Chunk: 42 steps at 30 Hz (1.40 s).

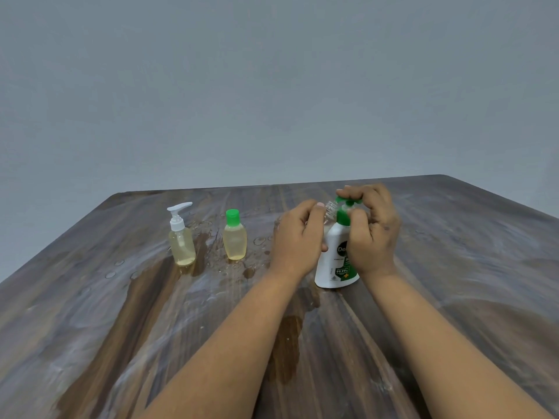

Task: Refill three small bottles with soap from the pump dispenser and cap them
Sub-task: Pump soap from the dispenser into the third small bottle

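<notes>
From the head camera, a white plastic pump dispenser with a green collar, green pump head and green-and-white label (335,261) is standing upright on the far right part of a dark wood-grain table streaked with wet patches (121,328). The right hand (373,231) is arching over the dispenser's top, its fingers curling down on the green pump head while the thumb is lying against the neck. The left hand (298,237) is gripping a small clear plastic bottle (330,208), mostly hidden behind the fingers, and is tilting its open threaded neck up to the pump's spout. Well to the left, a small clear bottle of pale yellow soap with a white pump top (181,237) is standing upright, and just right of it a small rounded bottle of pale yellow soap with a green cap (234,237) is standing upright too, both capped and sitting among droplets and puddles.
</notes>
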### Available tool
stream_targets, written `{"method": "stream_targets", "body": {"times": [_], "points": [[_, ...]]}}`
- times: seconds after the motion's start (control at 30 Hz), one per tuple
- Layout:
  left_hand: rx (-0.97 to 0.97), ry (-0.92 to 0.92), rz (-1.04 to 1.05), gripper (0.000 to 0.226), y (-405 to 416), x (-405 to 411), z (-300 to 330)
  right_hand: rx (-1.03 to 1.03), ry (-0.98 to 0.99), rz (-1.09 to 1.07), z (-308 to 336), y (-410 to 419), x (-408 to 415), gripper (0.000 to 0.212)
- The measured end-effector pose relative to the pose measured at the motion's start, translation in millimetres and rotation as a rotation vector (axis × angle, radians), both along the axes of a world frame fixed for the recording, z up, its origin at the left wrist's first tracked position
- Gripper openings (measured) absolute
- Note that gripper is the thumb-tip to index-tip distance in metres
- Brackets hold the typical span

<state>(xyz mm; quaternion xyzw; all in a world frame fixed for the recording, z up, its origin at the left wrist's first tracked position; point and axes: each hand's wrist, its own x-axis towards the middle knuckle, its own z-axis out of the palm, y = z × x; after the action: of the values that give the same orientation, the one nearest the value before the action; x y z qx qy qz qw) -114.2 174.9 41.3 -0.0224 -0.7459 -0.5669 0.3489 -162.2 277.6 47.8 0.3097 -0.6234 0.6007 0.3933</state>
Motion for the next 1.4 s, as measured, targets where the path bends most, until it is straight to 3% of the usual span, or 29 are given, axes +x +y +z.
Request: {"method": "stream_targets", "body": {"times": [1.4], "points": [[-0.027, 0.009, 0.016, 0.034, 2.8, 3.6, 1.8, 0.080, 0.065, -0.060, -0.3, 1.3, 0.3, 0.035]]}}
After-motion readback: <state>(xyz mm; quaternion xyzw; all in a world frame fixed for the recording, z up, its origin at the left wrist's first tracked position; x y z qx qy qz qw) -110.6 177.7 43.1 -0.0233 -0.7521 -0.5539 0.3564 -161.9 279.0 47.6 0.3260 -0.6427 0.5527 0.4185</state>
